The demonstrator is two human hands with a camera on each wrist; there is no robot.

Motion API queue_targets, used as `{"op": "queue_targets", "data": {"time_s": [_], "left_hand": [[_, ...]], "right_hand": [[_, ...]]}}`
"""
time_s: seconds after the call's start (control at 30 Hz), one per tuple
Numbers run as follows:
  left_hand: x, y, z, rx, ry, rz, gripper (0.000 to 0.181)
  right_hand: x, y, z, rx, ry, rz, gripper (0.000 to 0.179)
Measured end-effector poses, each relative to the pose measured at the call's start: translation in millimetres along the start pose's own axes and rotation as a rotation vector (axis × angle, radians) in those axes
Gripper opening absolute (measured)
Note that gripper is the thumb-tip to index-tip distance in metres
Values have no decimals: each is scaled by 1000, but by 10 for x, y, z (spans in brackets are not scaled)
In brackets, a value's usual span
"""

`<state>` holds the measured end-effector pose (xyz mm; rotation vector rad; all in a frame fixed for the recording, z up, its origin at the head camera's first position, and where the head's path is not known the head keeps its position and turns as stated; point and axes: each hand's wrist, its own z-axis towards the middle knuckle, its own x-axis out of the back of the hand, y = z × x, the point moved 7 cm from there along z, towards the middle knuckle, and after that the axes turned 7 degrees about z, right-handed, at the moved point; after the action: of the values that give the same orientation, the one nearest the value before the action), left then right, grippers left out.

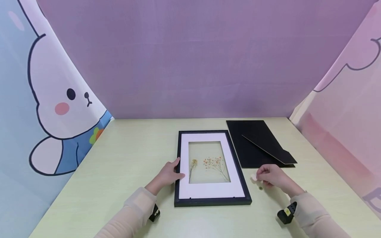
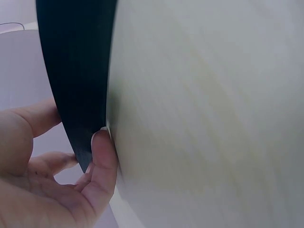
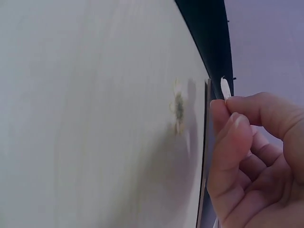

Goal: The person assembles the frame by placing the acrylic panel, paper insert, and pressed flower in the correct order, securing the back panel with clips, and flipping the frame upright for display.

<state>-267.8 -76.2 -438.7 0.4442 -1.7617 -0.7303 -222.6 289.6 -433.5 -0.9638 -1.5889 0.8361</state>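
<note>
A black picture frame with a white mat lies flat on the table. Inside the mat's window are a small yellowish dried sprig and a branching dried sprig with orange blossoms. My left hand grips the frame's left side, thumb over the top and fingers against its outer edge. To the right of the frame, my right hand pinches a thin white petal between thumb and forefinger, just above the table. Beneath it lies a small green-centred dried flower.
Behind my right hand, a black backing board with a folded-out stand leg lies beside the frame. A purple cloth wall rises along the table's back edge, and printed cloth panels close off both sides.
</note>
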Motion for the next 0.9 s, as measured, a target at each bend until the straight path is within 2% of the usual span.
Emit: {"op": "queue_targets", "data": {"time_s": [0.33, 0.57, 0.9], "left_hand": [[-2, 0, 6, 8, 2, 3, 73], [-6, -3, 6, 10, -1, 4, 73], [-2, 10, 3, 16, 0, 1, 73]], "right_hand": [[-36, -217, 59, 75, -29, 20, 15], [-92, -296, 92, 62, -31, 16, 21], [-175, -376, 165, 43, -17, 23, 16]]}}
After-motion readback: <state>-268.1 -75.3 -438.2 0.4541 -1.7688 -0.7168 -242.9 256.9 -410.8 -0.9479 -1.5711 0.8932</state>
